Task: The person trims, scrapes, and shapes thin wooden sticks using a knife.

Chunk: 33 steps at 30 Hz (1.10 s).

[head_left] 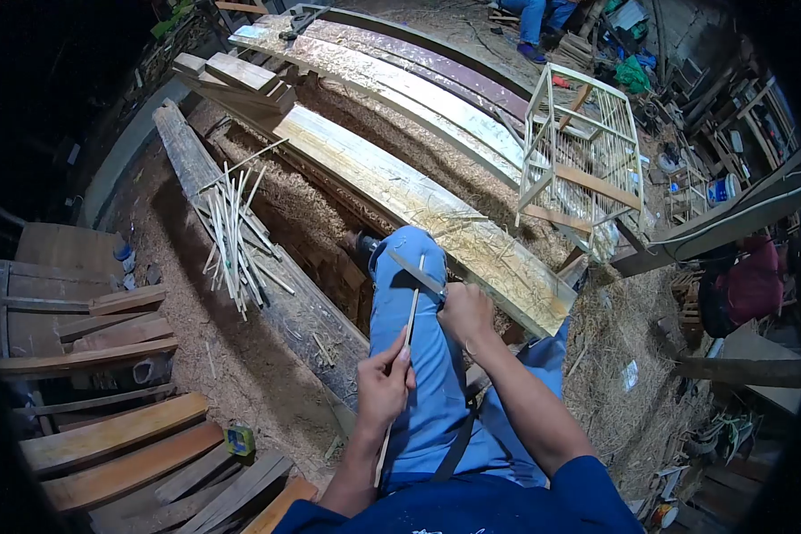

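A thin pale stick (413,313) is lying over the blue-trousered knee (432,392) of the wearer, on the near side of the long pale plank (356,153) that is serving here as landmark. The left hand (384,384) is pinching the stick between thumb and fingers. The right hand (467,313), beside the plank's near edge, is closing in a fist around a knife (429,282), whose blade is crossing the stick close to its far tip (whether the edge is biting, I cannot tell).

Past the plank's right-hand part, an open-sided slatted cage (598,187) is standing, its bars partly hiding what is behind; wooden crosspieces are spanning it. Farther right of the plank, a blue-and-white tub (725,189) is sitting among clutter, its contents not showing clearly.

The knee is blocking part of the plank's near edge. Left of the plank, a loose bundle of sticks (233,233) is lying across a weathered beam (307,307). Wooden blocks (240,76) are resting at the plank's far end, and shavings (320,191) are covering the ground alongside it. Beyond the plank, more boards (400,89) are running roughly parallel, and another person's blue-trousered leg (532,20) is showing past them.
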Available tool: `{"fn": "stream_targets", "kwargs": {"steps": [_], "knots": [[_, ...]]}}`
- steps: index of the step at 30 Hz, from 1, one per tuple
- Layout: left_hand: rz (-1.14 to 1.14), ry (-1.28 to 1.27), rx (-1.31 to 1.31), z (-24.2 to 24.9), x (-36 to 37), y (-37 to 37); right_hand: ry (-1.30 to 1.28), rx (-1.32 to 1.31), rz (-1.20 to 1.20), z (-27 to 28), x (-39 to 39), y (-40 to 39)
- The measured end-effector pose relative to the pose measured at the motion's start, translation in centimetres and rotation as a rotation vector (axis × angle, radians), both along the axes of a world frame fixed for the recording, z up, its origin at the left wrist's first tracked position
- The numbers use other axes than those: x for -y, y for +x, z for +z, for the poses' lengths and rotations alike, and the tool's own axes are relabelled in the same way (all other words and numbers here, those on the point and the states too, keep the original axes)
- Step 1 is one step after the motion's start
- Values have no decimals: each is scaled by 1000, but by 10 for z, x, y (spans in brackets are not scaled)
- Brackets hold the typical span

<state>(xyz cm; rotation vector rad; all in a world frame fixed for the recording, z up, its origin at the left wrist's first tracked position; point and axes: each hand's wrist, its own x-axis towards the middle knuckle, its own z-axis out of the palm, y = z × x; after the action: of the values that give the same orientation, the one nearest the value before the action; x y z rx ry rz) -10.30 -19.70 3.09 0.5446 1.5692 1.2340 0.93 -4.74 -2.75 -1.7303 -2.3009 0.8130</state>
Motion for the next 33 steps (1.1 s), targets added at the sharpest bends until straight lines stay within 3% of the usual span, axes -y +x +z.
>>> {"fn": "stream_targets", "kwargs": {"steps": [4, 12, 18, 21, 23, 26, 30, 33], "knots": [[37, -33, 10, 7, 9, 4, 19, -6, 36, 9, 1, 2], [17, -17, -49, -2, -42, -8, 11, 46, 140, 15, 15, -1], [10, 56, -37, -8, -17, -1, 45, 32, 103, 7, 13, 1], [16, -1, -20, 4, -3, 4, 69, 75, 117, 1, 12, 1], [9, -54, -33, 9, 17, 11, 29, 87, -5, -6, 0, 0], [-24, -66, 31, 9, 40, 16, 36, 79, 52, -4, -11, 5], [-8, -17, -6, 2, 16, 12, 118, 21, -21, 1, 11, 4], [-5, 3, -21, 1, -17, 3, 125, -11, 84, 13, 22, 8]]}}
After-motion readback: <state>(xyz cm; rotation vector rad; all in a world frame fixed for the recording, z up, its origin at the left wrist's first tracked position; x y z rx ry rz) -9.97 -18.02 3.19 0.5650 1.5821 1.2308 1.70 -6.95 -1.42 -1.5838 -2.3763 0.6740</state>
